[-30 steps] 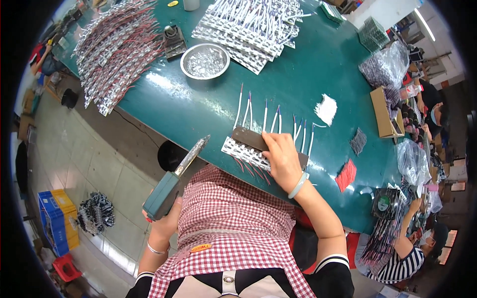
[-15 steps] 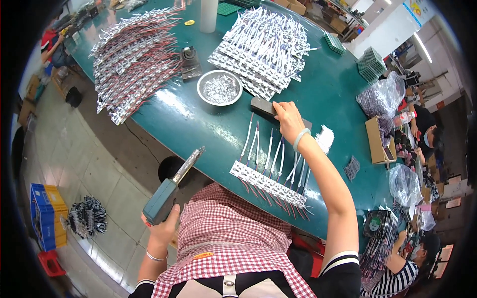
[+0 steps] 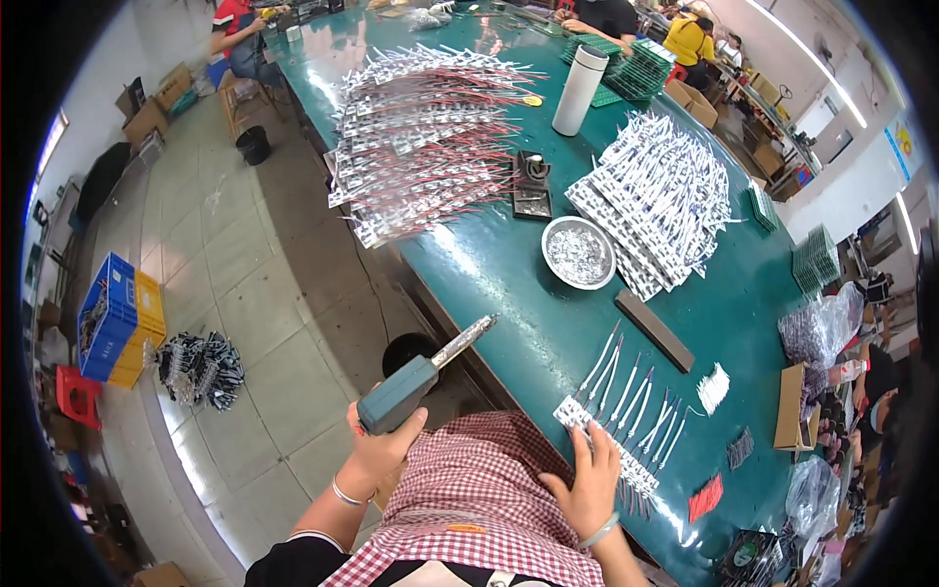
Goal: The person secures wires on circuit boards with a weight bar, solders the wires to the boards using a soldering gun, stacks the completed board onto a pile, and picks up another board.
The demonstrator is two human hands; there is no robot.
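My left hand grips a dark green gun-shaped tool, whose long, smeared metal nozzle points up and right beside the table edge. On the table's near part lies a white strip of small boards. My right hand rests on it with fingers stretched out and thumb apart. White-sleeved wires fan out from the strip's far side, and dark red wires show along its near side. Just past the sleeved ends lies a long dark grey bar, touched by neither hand.
A metal bowl of small silvery pieces stands beyond the bar. Stacks of wired strips and sleeved strips lie farther back. White tubes and red tubes lie right. A white cylinder stands behind. Other people work around.
My right hand has let go of the grey bar and come back to the board strip. My left hand still holds the green tool. The whole view has shifted toward the left.
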